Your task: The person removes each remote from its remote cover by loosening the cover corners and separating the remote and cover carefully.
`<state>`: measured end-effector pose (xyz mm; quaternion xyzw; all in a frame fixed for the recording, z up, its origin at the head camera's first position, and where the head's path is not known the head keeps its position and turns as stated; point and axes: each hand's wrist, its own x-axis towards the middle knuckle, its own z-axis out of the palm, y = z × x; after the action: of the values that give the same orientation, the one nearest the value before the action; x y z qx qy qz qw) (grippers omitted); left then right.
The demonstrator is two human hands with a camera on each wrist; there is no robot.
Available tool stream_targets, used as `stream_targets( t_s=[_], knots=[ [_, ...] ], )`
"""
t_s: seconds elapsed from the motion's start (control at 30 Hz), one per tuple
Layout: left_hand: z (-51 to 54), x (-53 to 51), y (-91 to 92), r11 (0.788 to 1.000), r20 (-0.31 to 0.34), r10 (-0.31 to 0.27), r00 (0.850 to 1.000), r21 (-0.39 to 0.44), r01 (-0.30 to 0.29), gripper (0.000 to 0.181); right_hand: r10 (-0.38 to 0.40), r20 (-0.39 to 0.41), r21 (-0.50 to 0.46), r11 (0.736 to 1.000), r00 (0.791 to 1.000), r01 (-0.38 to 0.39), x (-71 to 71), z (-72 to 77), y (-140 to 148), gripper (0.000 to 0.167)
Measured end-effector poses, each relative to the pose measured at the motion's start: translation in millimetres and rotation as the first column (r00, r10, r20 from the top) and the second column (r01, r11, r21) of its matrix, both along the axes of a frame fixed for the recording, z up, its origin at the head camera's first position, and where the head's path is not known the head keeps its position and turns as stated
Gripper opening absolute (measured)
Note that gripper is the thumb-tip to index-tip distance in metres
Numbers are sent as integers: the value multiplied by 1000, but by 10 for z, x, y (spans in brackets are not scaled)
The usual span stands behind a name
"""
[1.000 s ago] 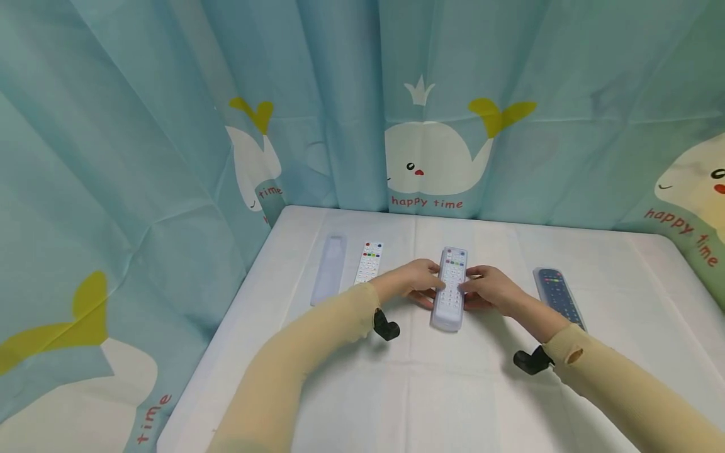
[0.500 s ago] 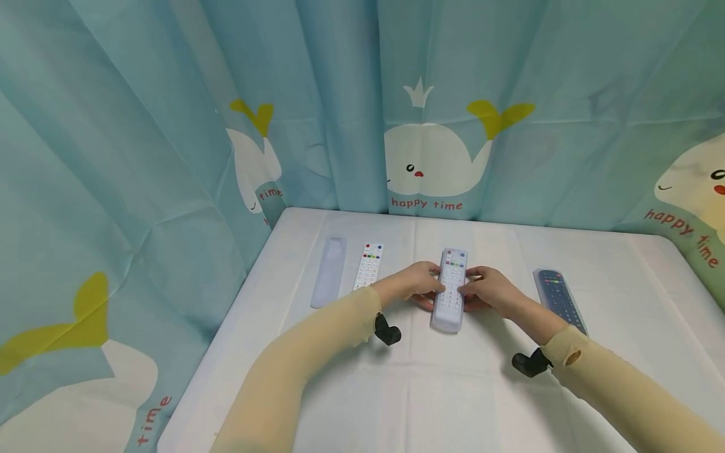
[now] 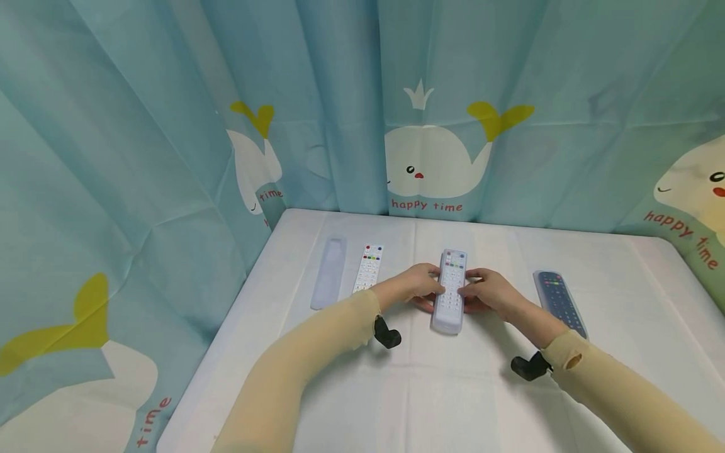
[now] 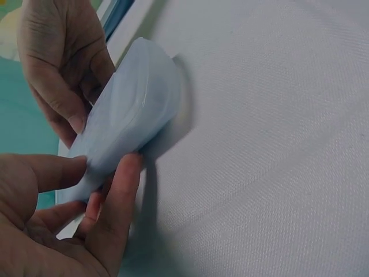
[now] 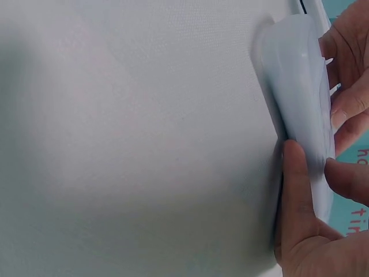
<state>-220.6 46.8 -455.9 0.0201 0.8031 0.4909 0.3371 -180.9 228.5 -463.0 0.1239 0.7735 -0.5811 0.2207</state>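
A white remote in a translucent sleeve (image 3: 451,283) is held between both hands near the middle of the table. From its left side my left hand (image 3: 418,283) grips it, thumb on the edge of the face; my right hand (image 3: 491,290) grips the right side the same way. In the left wrist view the sleeved remote (image 4: 130,104) shows its rounded end, with left fingers (image 4: 124,182) along its side. The right wrist view has the sleeve (image 5: 294,75) between the right thumb and fingers (image 5: 297,184). The undersides of the fingers are partly hidden in the head view.
Left of the hands lie a bare white remote (image 3: 369,267), partly behind the left forearm, and a flat translucent sleeve (image 3: 329,272). A dark remote in a clear sleeve (image 3: 559,302) lies to the right. Blue whale-print curtains (image 3: 351,126) stand behind the white table (image 3: 453,390).
Both hands keep their grip on the sleeved remote. The whole head view has shifted very slightly; nothing else has visibly moved.
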Motion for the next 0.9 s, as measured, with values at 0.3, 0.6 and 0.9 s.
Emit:
stream_targets(
  t_s=[0.3,0.6,0.9],
  knots=[
    [-10,-9,-39,997,-25,44,999,63,-42,59,-20,-81,-35,999,997,17,7,-6,4,72],
    [66,6,-56,988,-88,111,990,119,-100,62,-13,-191,-54,999,982,3,18,44,15,77],
    [83,-15,-187,981,-129,109,986,173,-86,54,6,-285,-54,998,959,-23,34,70,-49,76]
  ],
)
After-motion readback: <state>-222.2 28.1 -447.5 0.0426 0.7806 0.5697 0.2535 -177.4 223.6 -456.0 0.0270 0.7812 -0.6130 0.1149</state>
